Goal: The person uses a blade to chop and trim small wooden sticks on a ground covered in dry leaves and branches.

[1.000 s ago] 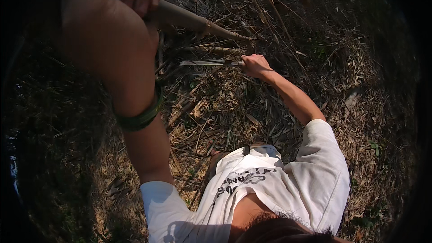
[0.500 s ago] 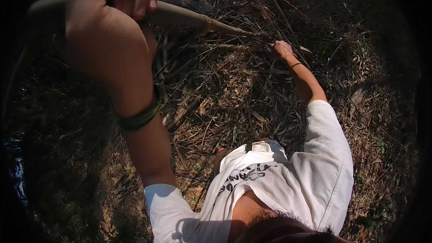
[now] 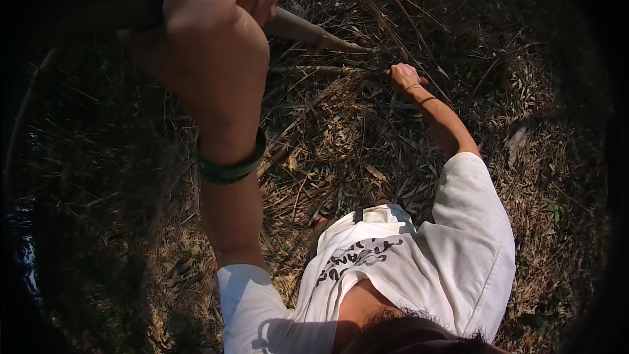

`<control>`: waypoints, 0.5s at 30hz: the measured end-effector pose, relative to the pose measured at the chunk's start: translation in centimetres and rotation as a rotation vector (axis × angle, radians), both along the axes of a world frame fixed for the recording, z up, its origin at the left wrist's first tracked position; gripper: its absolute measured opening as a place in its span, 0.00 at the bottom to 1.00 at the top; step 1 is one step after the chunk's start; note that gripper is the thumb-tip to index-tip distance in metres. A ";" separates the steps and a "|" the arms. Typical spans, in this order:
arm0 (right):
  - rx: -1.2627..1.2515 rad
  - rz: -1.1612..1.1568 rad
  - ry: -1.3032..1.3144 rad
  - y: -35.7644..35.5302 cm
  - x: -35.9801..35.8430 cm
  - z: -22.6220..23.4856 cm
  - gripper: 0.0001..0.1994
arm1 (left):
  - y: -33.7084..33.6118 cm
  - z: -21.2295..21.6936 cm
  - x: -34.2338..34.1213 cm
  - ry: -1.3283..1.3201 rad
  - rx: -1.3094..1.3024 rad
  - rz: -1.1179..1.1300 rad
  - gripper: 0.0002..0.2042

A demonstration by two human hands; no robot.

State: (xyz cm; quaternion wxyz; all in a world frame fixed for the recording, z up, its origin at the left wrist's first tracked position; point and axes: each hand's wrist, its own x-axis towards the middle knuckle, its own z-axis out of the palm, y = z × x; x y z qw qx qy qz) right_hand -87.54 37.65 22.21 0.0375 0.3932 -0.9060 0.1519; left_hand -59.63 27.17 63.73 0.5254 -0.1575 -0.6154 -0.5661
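Observation:
My left hand (image 3: 213,23) is raised at the upper left, its fingers wrapped round a thick grey-brown bamboo stalk (image 3: 296,27). The stalk slants down to the right, with a ringed joint along it, and thins into the dry litter. Its near end is dim and blurred at the upper left. Lower and farther right, my right hand (image 3: 405,76) is closed in a fist just below the stalk's thin end. A small reddish bit shows at the fist's lower edge; what it grips is hidden.
Dry leaves and broken stems (image 3: 327,137) cover the ground. Several thin upright canes (image 3: 396,3) cross behind my right hand. Another pale stalk (image 3: 327,70) lies below the held one. Small green plants (image 3: 553,210) grow at the right.
My left hand and the stalk have shifted right and slightly up. My right hand has turned a little and sits slightly lower, apart from the stalk's thin end.

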 end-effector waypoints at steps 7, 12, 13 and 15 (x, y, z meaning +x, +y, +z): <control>0.047 0.518 0.116 -0.6 2.3 0.3 0.09 | -0.4 0.4 0.5 -0.120 0.034 -0.028 0.17; 0.158 -0.130 -0.295 0.5 -0.3 -0.7 0.13 | -0.2 -1.9 1.4 -0.113 0.024 0.109 0.17; 0.102 -0.087 -0.427 0.6 0.1 -2.1 0.13 | -0.5 -2.1 1.3 -0.054 -0.016 0.053 0.17; 0.075 -0.141 -0.677 0.0 3.7 -6.5 0.17 | -1.7 -1.9 1.6 -0.021 0.078 0.041 0.17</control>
